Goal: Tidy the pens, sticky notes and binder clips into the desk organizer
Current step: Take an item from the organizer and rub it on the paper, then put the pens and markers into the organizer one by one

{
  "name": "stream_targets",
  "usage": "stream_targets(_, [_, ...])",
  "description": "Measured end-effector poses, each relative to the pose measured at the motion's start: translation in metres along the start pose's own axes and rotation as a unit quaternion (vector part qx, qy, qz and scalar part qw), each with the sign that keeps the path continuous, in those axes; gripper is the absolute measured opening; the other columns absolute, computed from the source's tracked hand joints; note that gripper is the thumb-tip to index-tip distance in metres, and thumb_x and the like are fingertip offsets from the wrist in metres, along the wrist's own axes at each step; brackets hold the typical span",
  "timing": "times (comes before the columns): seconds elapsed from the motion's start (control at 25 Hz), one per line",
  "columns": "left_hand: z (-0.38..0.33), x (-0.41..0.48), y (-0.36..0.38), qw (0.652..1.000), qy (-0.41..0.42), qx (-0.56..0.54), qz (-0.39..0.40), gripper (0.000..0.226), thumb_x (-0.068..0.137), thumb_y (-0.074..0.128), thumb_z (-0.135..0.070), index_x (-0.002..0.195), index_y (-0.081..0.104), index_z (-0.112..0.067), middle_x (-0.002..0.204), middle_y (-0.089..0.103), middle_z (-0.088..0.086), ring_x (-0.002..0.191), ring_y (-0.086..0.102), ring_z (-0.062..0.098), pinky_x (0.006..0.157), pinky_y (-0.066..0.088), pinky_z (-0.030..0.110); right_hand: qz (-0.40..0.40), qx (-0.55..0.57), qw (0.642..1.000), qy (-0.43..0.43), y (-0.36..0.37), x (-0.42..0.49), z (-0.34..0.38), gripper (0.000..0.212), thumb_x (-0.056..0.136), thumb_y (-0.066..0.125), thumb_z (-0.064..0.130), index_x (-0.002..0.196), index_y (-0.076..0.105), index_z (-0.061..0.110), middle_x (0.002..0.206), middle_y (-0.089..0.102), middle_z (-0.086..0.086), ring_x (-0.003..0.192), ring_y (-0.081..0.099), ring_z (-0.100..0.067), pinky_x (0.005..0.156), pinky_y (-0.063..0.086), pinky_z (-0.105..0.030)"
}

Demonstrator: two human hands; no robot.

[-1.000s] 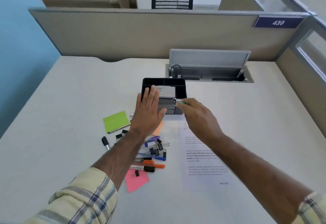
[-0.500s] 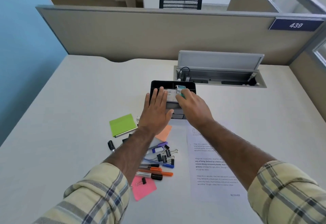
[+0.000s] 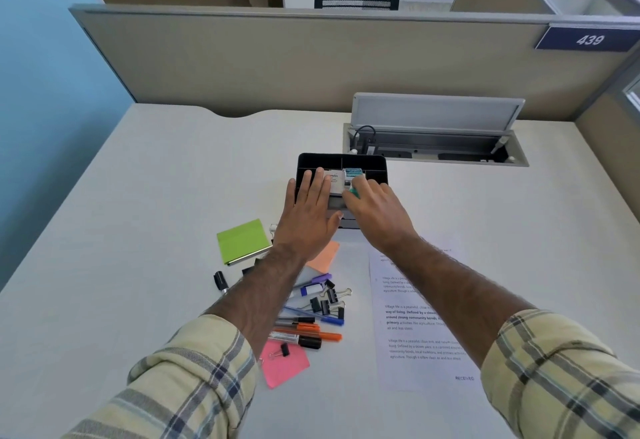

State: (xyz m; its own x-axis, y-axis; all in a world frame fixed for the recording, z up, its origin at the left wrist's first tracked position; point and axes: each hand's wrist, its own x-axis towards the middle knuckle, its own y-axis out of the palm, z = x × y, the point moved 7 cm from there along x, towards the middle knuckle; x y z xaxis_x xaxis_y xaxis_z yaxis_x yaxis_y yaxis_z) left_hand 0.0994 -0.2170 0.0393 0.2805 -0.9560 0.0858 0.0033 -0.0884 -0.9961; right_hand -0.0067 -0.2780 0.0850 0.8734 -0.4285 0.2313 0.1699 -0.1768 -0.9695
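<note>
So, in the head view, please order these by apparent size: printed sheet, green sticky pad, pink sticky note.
1. printed sheet
2. green sticky pad and pink sticky note: they look alike, and the pink lies nearer the camera, so unranked.

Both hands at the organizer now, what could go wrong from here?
1. The right hand pushes a small green-tipped item into an organizer slot already crowded by small boxes; it may jam or tip out.
2. The left hand lies flat on the organizer; if it lifts, the push could slide it toward the open cable tray.
3. Both forearms cross the pens and clips; pulling back could scatter them.
</note>
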Motion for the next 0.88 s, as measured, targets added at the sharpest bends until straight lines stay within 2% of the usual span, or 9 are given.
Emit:
stream_targets(0.2, [0.004,-0.006,0.003,1.000,-0.007,0.003,0.003,0.074,0.103,0.013,-0.055,0.160,-0.001,-0.010,0.169,-0.007,0.009,0.155,-0.011,0.026,0.124,-0.001,0.053,0.020,0.000,1.000,0.000,0.002,-0.004,0.000,0.048,0.083,0.081,0.015,0.126,0.060,0.006,0.124,0.056,-0.017,0.098,0.057,-0.027,0.079,0.053,-0.039])
stream_targets(0.36, [0.011,-0.019,-0.001,1.000,-0.013,-0.001,-0.001,0.074,0.103,0.013,-0.056,0.160,-0.002,-0.011,0.169,-0.007,0.008,0.155,-0.010,0.025,0.124,-0.001,0.053,0.008,0.013,1.000,0.003,-0.005,-0.005,0.001,0.054,0.084,0.078,0.010,0.132,0.055,0.006,0.124,0.056,-0.017,0.098,0.058,-0.028,0.080,0.054,-0.040])
stream_targets(0.52, [0.022,-0.044,-0.007,0.999,-0.034,-0.004,-0.016,0.070,0.105,0.021,-0.050,0.161,0.001,-0.013,0.169,-0.002,0.010,0.156,-0.002,0.029,0.124,0.003,0.054,-0.040,0.056,0.997,0.026,-0.018,-0.015,0.003,0.045,0.086,0.073,0.003,0.128,0.057,0.006,0.119,0.057,-0.016,0.094,0.059,-0.027,0.079,0.055,-0.040])
stream_targets(0.6, [0.027,-0.062,-0.004,0.999,-0.042,0.003,-0.022,0.067,0.104,0.031,-0.043,0.161,0.010,-0.012,0.168,0.009,0.013,0.155,0.009,0.032,0.123,0.010,0.056,-0.061,0.076,0.995,0.027,-0.021,-0.029,0.010,0.038,0.088,0.070,0.003,0.124,0.060,0.006,0.115,0.058,-0.014,0.092,0.058,-0.025,0.078,0.055,-0.039])
stream_targets(0.68, [0.032,-0.083,0.001,0.998,-0.051,0.011,-0.031,0.060,0.102,0.041,-0.035,0.156,0.029,-0.012,0.161,0.030,0.016,0.150,0.026,0.034,0.122,0.017,0.057,-0.070,0.098,0.992,0.021,-0.018,-0.046,0.023,0.029,0.090,0.068,0.002,0.118,0.063,0.006,0.109,0.059,-0.012,0.089,0.058,-0.024,0.074,0.055,-0.039])
stream_targets(0.8, [0.035,-0.114,0.009,0.997,-0.049,0.010,-0.054,0.032,0.097,0.054,-0.026,0.128,0.060,-0.017,0.135,0.056,0.010,0.130,0.048,0.030,0.119,0.025,0.053,-0.022,0.123,0.992,0.025,0.000,-0.074,0.045,0.030,0.088,0.066,0.000,0.117,0.067,0.006,0.106,0.061,-0.011,0.085,0.060,-0.023,0.070,0.056,-0.036])
stream_targets(0.88, [0.036,-0.133,0.014,0.997,-0.047,-0.001,-0.057,0.017,0.095,0.058,-0.027,0.108,0.066,-0.020,0.118,0.061,0.005,0.115,0.053,0.027,0.114,0.030,0.049,0.036,0.127,0.991,0.025,0.017,-0.091,0.060,0.031,0.088,0.068,0.003,0.119,0.068,0.008,0.108,0.062,-0.009,0.085,0.062,-0.022,0.070,0.057,-0.035])
